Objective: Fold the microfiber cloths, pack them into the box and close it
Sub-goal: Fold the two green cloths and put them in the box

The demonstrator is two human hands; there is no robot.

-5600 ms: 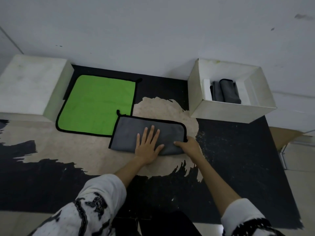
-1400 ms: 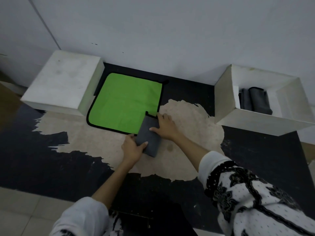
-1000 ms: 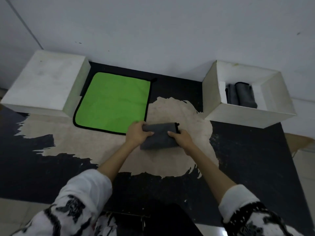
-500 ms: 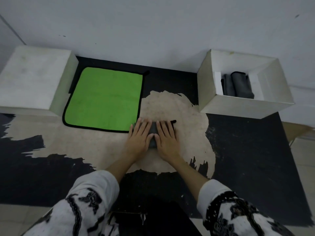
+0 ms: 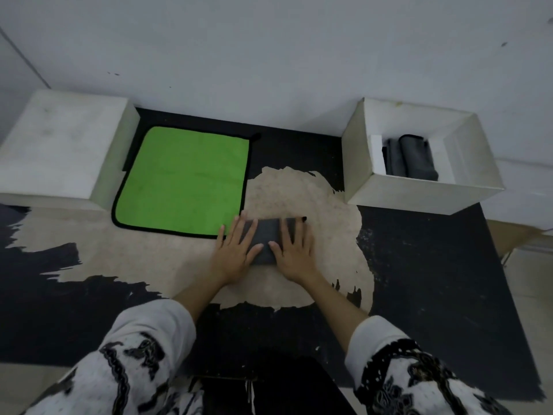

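A small folded grey cloth lies on the worn floor in front of me. My left hand rests flat on its left part and my right hand flat on its right part, fingers spread, palms down. A green cloth with black edging lies spread flat to the left, behind my left hand. At the right stands an open white box with folded grey cloths inside it.
A white box lid lies upside-down-looking at the far left, beside the green cloth. A white wall runs along the back. The floor is black with a bare beige patch.
The grey cloth went from a long half-fold to a small packet. Both hands now press flat on it and have spread slightly apart since half a second ago.
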